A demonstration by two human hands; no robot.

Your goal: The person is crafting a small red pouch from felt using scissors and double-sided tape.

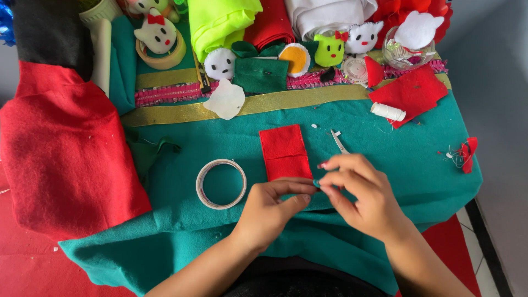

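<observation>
Felt work on teal cloth (181, 214) spread over the tabletop. Far left: loose heap of red felt (60, 159). Next right, a roll of white tape (221, 183) lies flat, just beside the left hand (272, 212). Left fingers (300, 190) are pinched together at the lower edge of the folded red felt piece (285, 151), which lies flat near the middle of the cloth. Right hand (366, 195) meets the left there, thumb and forefinger pressed together on something small; it may be a needle or pin, too small to tell. Small metal tool (339, 141), perhaps snips, lies just above the right hand. Further right: white thread spool (388, 111) on red scraps.

Judgement: hold the felt edge flat and taut with the left pinch, keep both layers aligned, work close to the edge, and keep the fingertips out of the point's path.
</observation>
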